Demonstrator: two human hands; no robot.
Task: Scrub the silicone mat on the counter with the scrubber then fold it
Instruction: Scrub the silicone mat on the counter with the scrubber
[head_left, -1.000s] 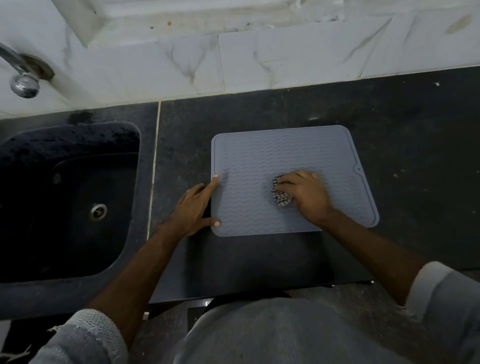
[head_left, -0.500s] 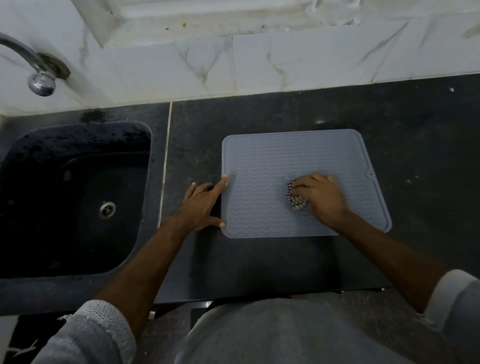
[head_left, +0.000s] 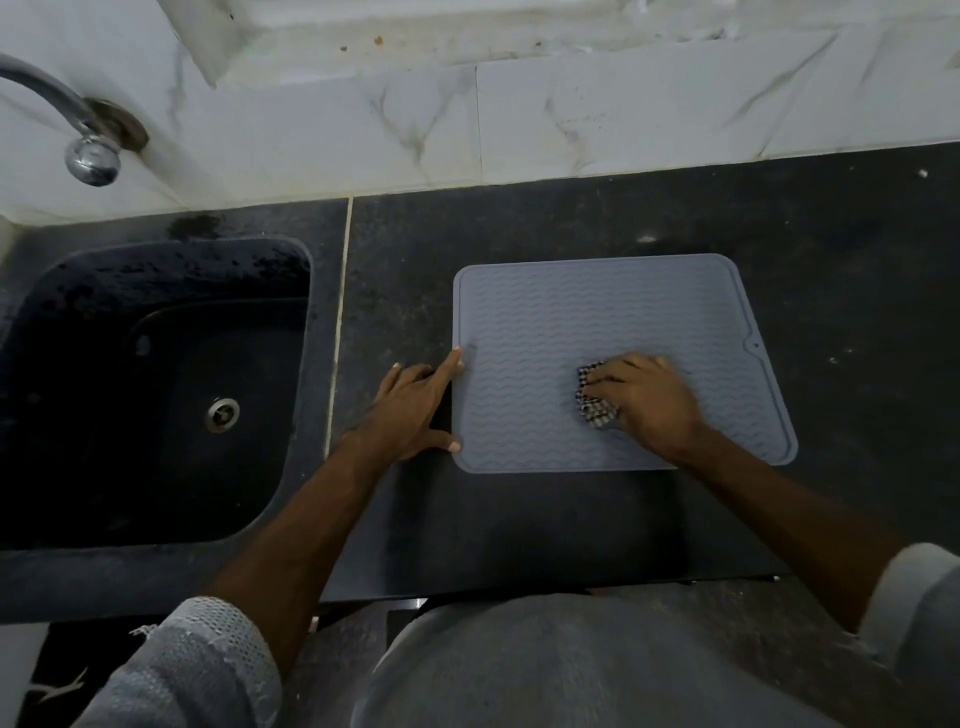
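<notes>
A grey silicone mat (head_left: 571, 322) with a wavy ribbed surface lies flat on the dark counter (head_left: 519, 519). My right hand (head_left: 649, 400) presses a checkered scrubber (head_left: 592, 400) onto the mat's right-centre; most of the scrubber is hidden under my fingers. My left hand (head_left: 410, 410) rests on the counter at the mat's left edge, fingers spread, with the index fingertip and thumb tip touching that edge.
A black sink (head_left: 145, 389) with a metal drain is set into the counter at the left. A chrome tap (head_left: 78, 130) sticks out from the white marble wall (head_left: 571, 104) behind. The counter's front edge runs just below my forearms.
My right hand with the scrubber has shifted slightly right across the mat. The left hand keeps its hold at the mat's left edge. The view has drifted a little.
</notes>
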